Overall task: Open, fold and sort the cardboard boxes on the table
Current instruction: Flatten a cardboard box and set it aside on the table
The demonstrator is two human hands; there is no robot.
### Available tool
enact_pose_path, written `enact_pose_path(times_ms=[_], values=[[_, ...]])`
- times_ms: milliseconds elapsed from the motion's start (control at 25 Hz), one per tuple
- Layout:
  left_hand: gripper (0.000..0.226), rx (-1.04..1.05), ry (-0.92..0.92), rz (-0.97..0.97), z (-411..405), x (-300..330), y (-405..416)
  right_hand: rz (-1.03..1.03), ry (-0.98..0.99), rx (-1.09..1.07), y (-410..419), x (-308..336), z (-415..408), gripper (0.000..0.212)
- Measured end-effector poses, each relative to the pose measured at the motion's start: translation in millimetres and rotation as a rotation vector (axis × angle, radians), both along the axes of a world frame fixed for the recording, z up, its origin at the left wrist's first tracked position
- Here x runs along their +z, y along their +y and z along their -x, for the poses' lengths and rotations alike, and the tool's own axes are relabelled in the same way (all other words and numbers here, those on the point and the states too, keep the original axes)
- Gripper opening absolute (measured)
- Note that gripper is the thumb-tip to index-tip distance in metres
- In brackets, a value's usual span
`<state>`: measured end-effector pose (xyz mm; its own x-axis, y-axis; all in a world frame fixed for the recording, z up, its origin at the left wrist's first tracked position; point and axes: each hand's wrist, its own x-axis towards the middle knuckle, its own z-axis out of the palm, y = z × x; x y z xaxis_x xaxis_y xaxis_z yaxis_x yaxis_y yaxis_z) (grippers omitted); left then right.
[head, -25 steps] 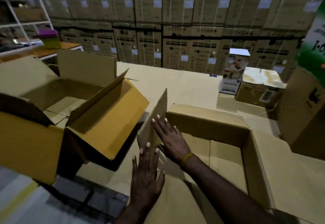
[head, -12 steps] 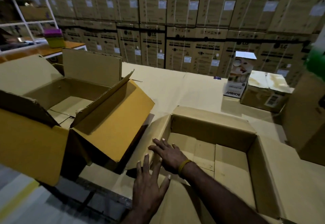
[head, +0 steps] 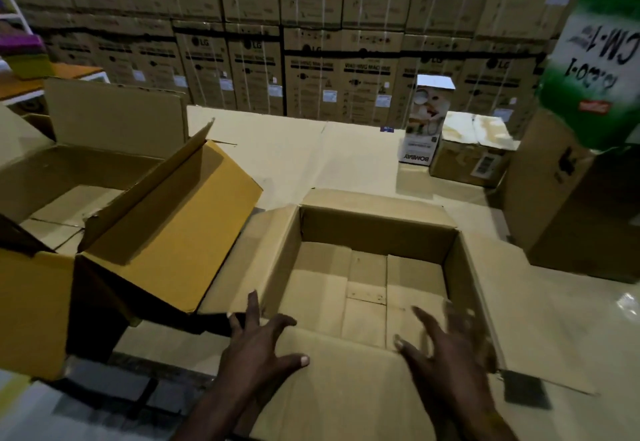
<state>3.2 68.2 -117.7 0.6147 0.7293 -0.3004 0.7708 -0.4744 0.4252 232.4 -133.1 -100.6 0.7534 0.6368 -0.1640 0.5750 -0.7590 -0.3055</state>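
There is one view only, from the person's head, looking forward and steeply down across the table [head: 346, 150]. It sits close over the open box [head: 374, 233] at the near edge, wide enough to take in the stacked cartons [head: 311, 42] along the far wall.

A wall of stacked LG cartons [head: 311, 70] stood behind the table; a white shelf frame [head: 14, 4] rose far left; purple-and-green containers [head: 26, 56] sat beside it.

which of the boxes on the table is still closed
The small brown box at the far right, beside the white BOMBAY carton: its top flaps lie shut, while the two big boxes nearby gape open.
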Motion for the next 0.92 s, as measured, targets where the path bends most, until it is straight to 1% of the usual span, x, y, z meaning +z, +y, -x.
enact_pose_path(times_ms=[80, 120, 200, 240, 320, 440, 560, 720, 920], values=[[0.064, 0.017, 0.015, -0.016, -8, 4, -5, 0.083, 0.042, -0.135, -34, 6, -6, 0.089], [0.064, 0.019, 0.018, -0.032, -9, 4, -5, 0.103, 0.085, -0.167, -45, 7, -5, 0.097], [0.066, 0.022, 0.018, -0.060, -8, 1, -5, 0.071, 0.177, -0.202, -57, 7, 5, 0.103], [0.068, 0.023, 0.011, -0.070, -7, -1, -4, 0.019, 0.192, -0.212, -58, 4, 9, 0.101], [0.071, 0.010, -0.021, -0.103, -6, -5, -5, -0.078, 0.146, -0.218, -57, -1, 14, 0.089], [0.074, 0.010, -0.126, -0.154, -2, -13, -9, -0.135, 0.126, -0.257, -53, -11, 22, 0.073], [0.077, 0.055, -0.180, -0.209, -1, -17, -21, -0.200, 0.091, -0.280, -52, -22, 33, 0.068], [0.065, 0.091, -0.189, -0.272, -11, -11, -37, -0.331, 0.006, -0.275, -60, -23, 30, 0.062], [0.066, 0.090, -0.126, -0.304, -2, -4, -50, -0.284, -0.021, -0.329, -70, -22, 39, 0.061]])
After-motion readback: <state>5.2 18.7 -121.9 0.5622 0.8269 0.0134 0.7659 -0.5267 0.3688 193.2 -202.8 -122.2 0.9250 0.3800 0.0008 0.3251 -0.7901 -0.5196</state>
